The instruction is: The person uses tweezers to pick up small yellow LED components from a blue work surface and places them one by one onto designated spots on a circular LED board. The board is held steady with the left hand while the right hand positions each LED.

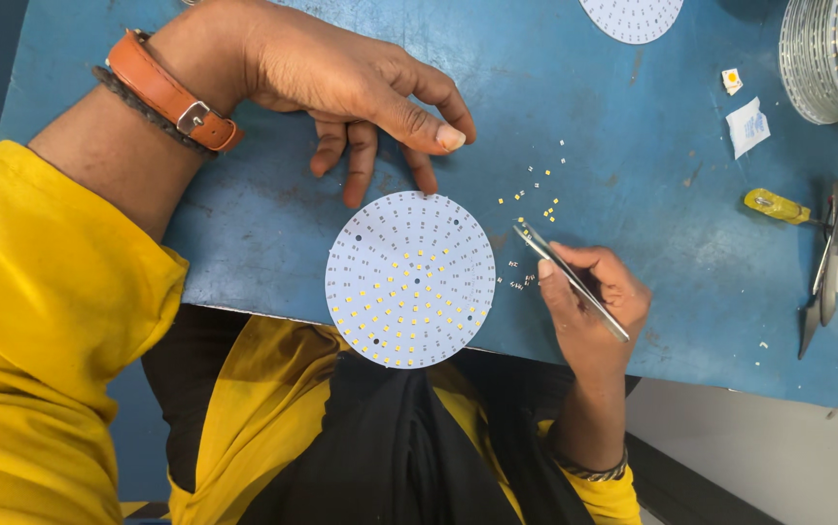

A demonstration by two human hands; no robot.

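A round white circuit board (410,279) lies at the near edge of the blue table (633,146), its inner rings filled with small yellow chips and its outer rings bare. My left hand (341,83) rests on the table just above the board, fingers curled and apart, holding nothing. My right hand (589,292) is to the right of the board and grips metal tweezers (569,279), whose tips point up-left toward the board's right edge. Several loose yellow chips (539,194) lie scattered on the table above the tweezers.
A second round white board (631,17) sits at the top edge. A stack of boards (832,58) stands at the top right. A small white packet (748,126), a yellow-handled tool (777,205) and grey metal tools (827,262) lie at the right.
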